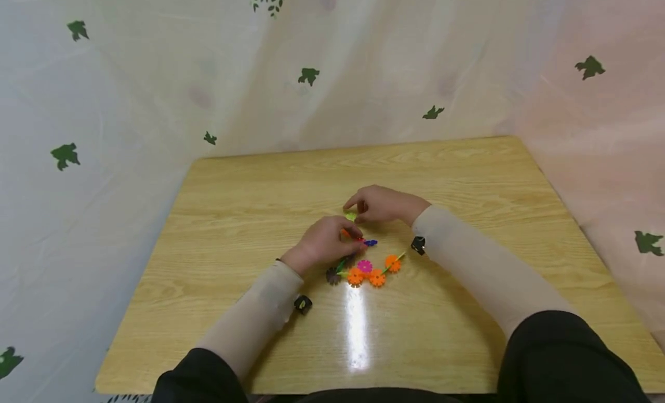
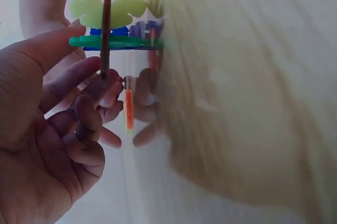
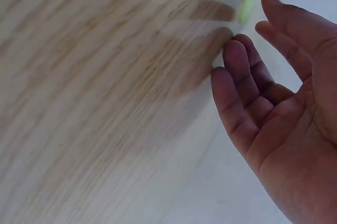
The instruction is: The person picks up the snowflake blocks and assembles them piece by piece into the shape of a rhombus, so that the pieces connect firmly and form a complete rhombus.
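My left hand (image 1: 326, 241) pinches small notched plastic discs between thumb and forefinger. A red edge shows at its fingertips, and a blue disc (image 1: 370, 242) sticks out beyond them. Beside that hand, an orange piece (image 1: 345, 233) shows partly. My right hand (image 1: 387, 204) reaches round a yellow-green disc (image 1: 351, 216), its forefinger behind and thumb in front. In the right wrist view this disc (image 3: 246, 5) stands a little apart from the fingertips, its upper part orange. The left wrist view shows a green disc (image 2: 113, 41) edge-on near the left thumb.
In front of the hands lies a joined chain with orange discs (image 1: 377, 278), a pink disc (image 1: 365, 266) and a dark grey disc (image 1: 333, 276). The wooden table (image 1: 260, 189) meets a patterned cloth (image 1: 363, 56) at the back. Each wrist carries a small black camera (image 1: 303, 304).
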`<action>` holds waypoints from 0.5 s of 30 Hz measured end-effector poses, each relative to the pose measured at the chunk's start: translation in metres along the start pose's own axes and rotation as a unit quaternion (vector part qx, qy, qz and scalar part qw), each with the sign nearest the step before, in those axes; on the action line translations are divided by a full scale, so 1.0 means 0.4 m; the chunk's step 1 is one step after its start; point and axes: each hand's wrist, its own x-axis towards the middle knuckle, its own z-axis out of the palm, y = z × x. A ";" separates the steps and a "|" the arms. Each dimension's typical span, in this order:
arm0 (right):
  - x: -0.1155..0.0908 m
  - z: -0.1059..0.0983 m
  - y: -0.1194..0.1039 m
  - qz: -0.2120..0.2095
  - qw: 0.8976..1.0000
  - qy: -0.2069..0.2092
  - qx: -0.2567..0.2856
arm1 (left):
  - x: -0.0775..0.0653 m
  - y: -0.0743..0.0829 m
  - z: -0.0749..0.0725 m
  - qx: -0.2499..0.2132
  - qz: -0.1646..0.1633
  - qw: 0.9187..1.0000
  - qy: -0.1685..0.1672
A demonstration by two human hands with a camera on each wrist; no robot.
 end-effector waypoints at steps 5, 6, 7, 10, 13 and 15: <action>0.017 0.010 0.006 0.009 1.000 0.006 -0.015 | 0.007 0.007 0.009 0.013 -0.004 1.000 -0.008; 0.016 0.011 0.010 0.009 1.000 0.007 -0.009 | 0.008 0.009 0.011 0.017 -0.002 1.000 -0.008; 0.014 0.011 0.015 0.012 1.000 0.009 0.000 | 0.010 0.012 0.012 0.019 0.001 1.000 -0.008; 0.001 0.010 0.033 0.013 0.999 0.015 0.028 | 0.014 0.019 0.016 0.030 0.009 1.000 -0.004; -0.023 0.009 0.052 0.016 0.998 0.029 0.058 | 0.018 0.026 0.018 0.035 0.008 0.999 -0.001; -0.045 0.010 0.067 0.021 0.996 0.034 0.084 | 0.019 0.028 0.020 0.034 0.002 0.999 -0.001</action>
